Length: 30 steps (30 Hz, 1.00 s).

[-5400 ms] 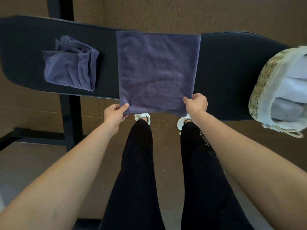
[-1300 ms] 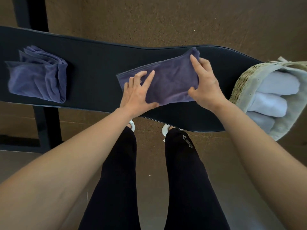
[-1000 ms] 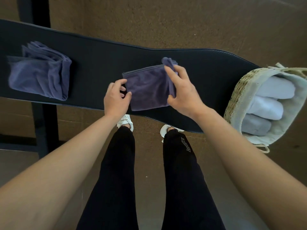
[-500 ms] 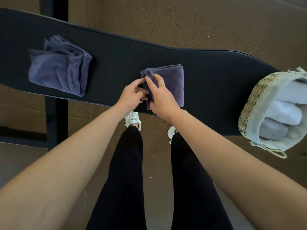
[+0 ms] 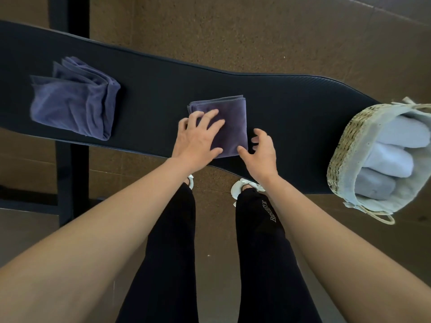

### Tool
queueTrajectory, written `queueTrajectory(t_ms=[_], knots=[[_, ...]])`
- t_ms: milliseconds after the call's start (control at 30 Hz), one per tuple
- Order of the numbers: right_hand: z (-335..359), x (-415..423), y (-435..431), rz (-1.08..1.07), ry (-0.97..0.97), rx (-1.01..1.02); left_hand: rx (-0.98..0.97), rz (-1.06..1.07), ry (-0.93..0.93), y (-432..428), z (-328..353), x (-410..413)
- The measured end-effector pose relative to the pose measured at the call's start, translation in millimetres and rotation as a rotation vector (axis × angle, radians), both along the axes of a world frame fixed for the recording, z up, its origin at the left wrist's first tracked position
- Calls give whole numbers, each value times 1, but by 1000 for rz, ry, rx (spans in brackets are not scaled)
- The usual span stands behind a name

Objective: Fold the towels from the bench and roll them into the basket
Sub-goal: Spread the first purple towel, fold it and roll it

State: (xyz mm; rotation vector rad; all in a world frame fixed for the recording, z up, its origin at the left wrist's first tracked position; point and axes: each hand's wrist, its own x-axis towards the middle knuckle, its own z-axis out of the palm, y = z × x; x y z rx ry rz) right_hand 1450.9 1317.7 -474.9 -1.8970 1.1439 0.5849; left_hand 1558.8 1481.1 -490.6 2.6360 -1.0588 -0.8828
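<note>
Towel (image 5: 233, 122): folded to a small purple square, flat on the bench (image 5: 303, 113) at centre frame, close to the bench's near edge.
Left hand (image 5: 198, 141): rests palm down on the towel's left half. Fingers are straight and spread apart, pressing the layers and gripping nothing.
Right hand (image 5: 263, 155): sits just beside the towel's lower right corner. Fingers are loosely curled and apart, holding nothing. Whether the thumb touches the towel's edge cannot be told.
Pile (image 5: 72, 101): more purple towels, loosely folded, upper left of frame, well apart from the hands.
Basket (image 5: 342, 148): right edge of frame, at the bench end, with three pale rolls (image 5: 396, 157) side by side inside.
Step, as judged: folding looks complete and rolling is not yet begun.
Risk, skewed roll: only one hand pins the layers. If rolling starts from one corner, the soft layers may slide and the roll may come out as a cone.
Risk, drop: the towel lies near the bench's front edge. A pull toward the body may drag it off onto the floor.
Risk, unwinding: a loose hold on the free end during the carry may let the roll open.
Risk, basket shift: the basket looks fairly full. Forcing in another roll may push it along or off the bench end.
</note>
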Motion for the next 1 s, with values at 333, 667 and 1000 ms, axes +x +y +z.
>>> queueTrajectory(t_ms=[333, 667, 1000], knots=[[-6, 21, -1, -18, -7, 184, 226, 121, -54, -13, -11, 6], [5, 9, -21, 512, -310, -293, -296, 639, 465, 4, -6, 19], [-10, -9, 16, 1017, -295, -388, -244, 938, 818, 7, 7, 39]])
